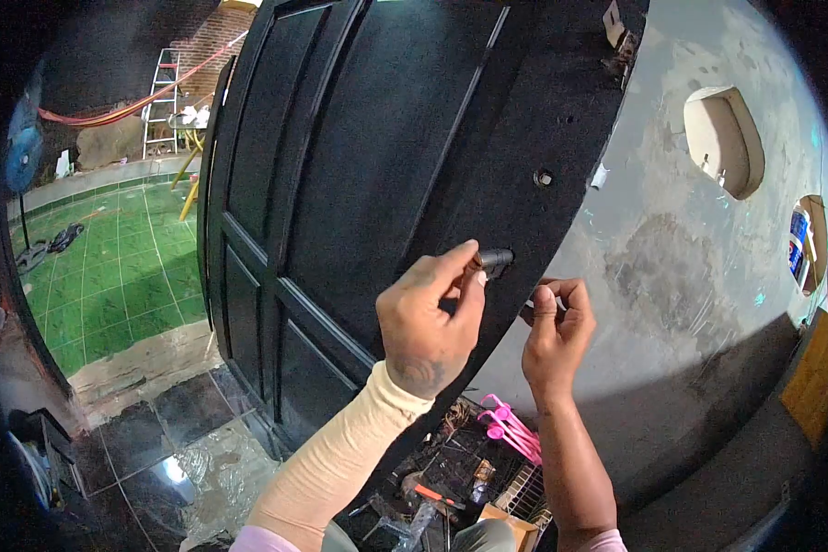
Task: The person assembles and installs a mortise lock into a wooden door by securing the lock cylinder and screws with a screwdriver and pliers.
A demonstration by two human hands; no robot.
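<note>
Black wood fills the middle of the view, a panelled door [363, 129] standing at a slant, and the left hand [430, 317] is right up against its face, thumb and forefinger pinched on a short dark cylinder [495, 258] that sticks out near the door's edge. Over at that edge is the right hand [557, 333], fingers curled in and thumb close to them; whether anything sits between them, I cannot tell. Above the cylinder, a small metal fitting [544, 178] shows in the door. Beige sleeve [340, 455] along the left forearm, bare skin on the right. To the right, a grey wall [658, 276] with a cut-out opening [722, 141] high up. Down below the hands, it's a jumble: pink plastic pieces [511, 430], an orange-handled tool [439, 497], a cardboard box [511, 526]. Off to the left, green floor tiles [120, 262] stretch back towards a ladder [162, 103], with a blue fan [24, 158] at the far side.
</note>
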